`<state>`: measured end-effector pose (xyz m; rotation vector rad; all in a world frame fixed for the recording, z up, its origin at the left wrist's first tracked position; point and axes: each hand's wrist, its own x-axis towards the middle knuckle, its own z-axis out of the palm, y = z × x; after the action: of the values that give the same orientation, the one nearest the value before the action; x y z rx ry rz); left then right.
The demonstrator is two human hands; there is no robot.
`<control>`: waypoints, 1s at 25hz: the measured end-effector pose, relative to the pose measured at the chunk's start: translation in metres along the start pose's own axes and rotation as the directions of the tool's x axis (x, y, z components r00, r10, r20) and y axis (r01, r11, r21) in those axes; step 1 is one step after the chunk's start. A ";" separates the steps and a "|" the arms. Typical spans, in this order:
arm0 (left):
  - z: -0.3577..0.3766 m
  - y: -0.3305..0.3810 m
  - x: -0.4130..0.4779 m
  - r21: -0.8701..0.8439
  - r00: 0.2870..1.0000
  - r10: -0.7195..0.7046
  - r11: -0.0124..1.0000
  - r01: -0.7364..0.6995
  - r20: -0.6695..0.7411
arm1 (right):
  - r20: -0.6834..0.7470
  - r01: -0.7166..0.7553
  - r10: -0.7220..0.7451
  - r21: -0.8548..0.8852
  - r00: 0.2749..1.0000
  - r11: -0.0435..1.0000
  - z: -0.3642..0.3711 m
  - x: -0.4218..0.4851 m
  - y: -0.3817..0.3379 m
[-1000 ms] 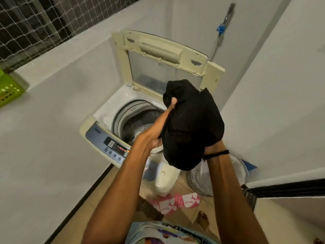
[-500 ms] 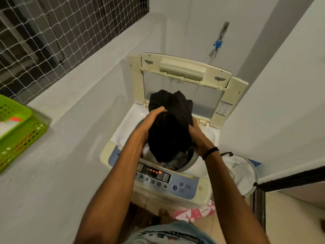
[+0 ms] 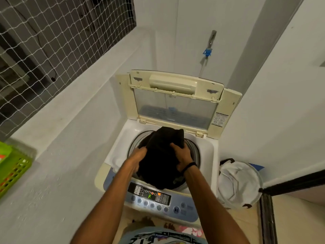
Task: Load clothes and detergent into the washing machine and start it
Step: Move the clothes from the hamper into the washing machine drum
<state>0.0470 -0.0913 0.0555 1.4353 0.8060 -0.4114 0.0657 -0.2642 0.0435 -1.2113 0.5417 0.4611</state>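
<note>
White washing machine [image 3: 212, 152], black bundle [image 3: 158, 166] held in its drum mouth.
On my feed the machine stands against the wall with its cream lid [image 3: 228, 104] propped upright at the back. The black bundle of clothes fills the round opening, its lower part inside the rim and its top above it. A white hamper [image 3: 239, 182] stands just right of the machine; a green basket [image 3: 15, 171] sits on the ledge far left. I see the left hand [image 3: 139, 156] gripping the bundle's left edge, fingers buried in cloth, and the right hand [image 3: 182, 155] clutching its upper right side. The control panel [image 3: 149, 194] is lit.
</note>
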 end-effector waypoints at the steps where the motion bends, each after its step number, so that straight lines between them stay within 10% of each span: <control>1: -0.004 -0.013 0.015 0.016 0.996 -0.088 0.996 0.088 0.022 | -0.059 -0.030 0.031 0.002 0.998 1.000 0.000 0.010 0.010; 16: -0.020 -0.005 0.135 0.173 0.978 -0.209 0.963 0.206 0.002 | -0.373 -0.280 0.177 -0.243 0.911 0.929 0.017 0.115 0.054; 25: -0.001 -0.025 0.156 -0.019 0.923 -0.349 0.934 0.357 0.159 | -0.195 -0.388 0.394 0.073 0.898 0.919 0.022 0.116 0.048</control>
<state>0.1356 -0.0607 -0.0717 1.1969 0.9449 -0.7647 0.1312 -0.2240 -0.0579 -1.1261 0.9791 0.6681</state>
